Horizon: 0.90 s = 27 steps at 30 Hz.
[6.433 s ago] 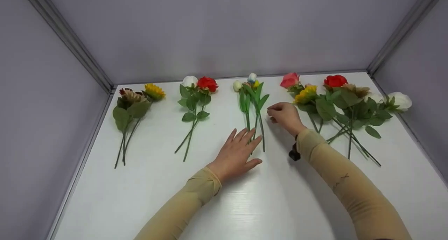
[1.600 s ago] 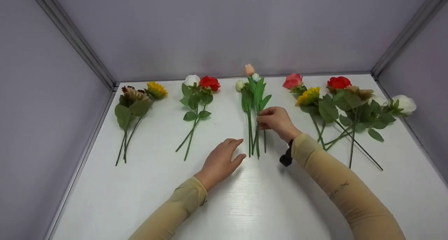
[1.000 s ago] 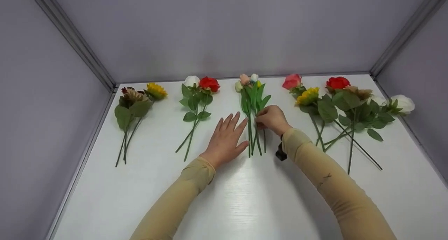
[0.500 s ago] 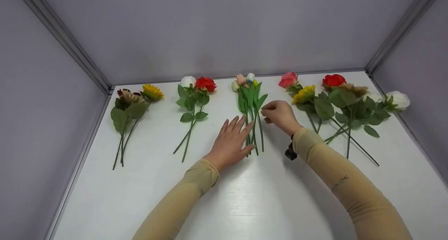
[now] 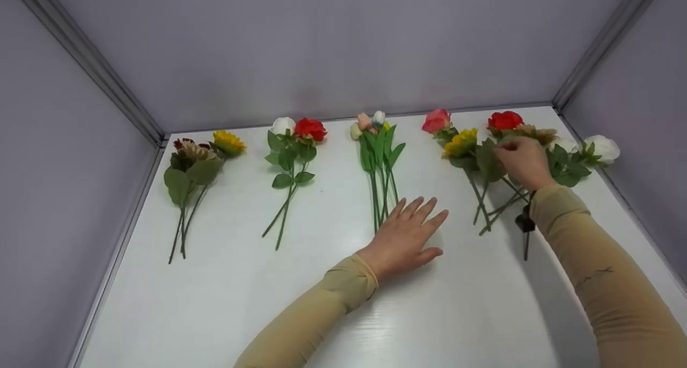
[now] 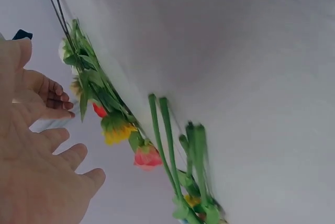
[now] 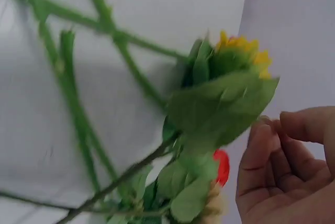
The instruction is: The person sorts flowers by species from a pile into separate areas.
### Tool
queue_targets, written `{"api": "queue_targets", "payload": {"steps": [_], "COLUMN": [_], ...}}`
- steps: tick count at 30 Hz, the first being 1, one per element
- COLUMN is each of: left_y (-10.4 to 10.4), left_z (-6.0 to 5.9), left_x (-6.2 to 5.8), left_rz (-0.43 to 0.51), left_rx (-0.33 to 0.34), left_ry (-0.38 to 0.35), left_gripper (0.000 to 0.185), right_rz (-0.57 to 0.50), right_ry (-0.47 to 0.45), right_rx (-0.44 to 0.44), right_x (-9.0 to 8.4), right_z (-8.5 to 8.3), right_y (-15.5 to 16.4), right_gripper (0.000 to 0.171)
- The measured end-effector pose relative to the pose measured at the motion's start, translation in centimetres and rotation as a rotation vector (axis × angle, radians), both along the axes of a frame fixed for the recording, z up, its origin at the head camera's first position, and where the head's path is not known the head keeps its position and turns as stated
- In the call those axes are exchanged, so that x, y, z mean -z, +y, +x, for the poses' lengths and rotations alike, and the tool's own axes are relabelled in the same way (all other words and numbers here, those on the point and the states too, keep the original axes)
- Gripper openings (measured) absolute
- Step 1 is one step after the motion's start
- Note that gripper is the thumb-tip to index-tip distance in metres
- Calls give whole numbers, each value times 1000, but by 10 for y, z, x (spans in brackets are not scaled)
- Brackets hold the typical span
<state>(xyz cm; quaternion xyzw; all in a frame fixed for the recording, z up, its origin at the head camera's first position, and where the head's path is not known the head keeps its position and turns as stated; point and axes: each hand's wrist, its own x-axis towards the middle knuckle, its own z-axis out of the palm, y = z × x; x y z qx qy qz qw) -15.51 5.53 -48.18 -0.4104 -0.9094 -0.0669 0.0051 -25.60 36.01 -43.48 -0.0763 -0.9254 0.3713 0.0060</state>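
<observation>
White table (image 5: pixel 343 314), four flower bunches (image 5: pixel 379 159), left hand (image 5: pixel 403 238)

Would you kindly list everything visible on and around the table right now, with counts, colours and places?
Far-left bunch: one, a yellow bloom and brownish blooms, back left.
Rose pair: one white, one red, left of centre.
Tulip bunch: one, peach, white and yellow buds, centre.
Mixed pile: one, pink, yellow, red, tan and white blooms, back right.
Table: one, white.
Walls: grey, on three sides.
Left hand: flat on the table beside the tulip stems.
Right hand: fingers curled, reaching into the mixed pile; grip unclear.
</observation>
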Motion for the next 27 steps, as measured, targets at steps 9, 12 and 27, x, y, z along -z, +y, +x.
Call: {"api": "queue_targets", "payload": {"steps": [9, 12, 27], "left_y": [45, 51, 48], "left_z": [16, 21, 21], "left_x": [3, 6, 10], "left_rz": [-48, -59, -58], "left_rx": [90, 110, 106], "left_ry": [31, 30, 6], "left_gripper": [74, 74, 72], "right_rz": [137, 167, 259], "right_ry": [-219, -247, -114], "right_rx": [-178, -211, -240], "right_x": [16, 19, 25], "right_z": [10, 11, 17], "right_y": [47, 45, 42], "right_gripper": [45, 45, 24]}}
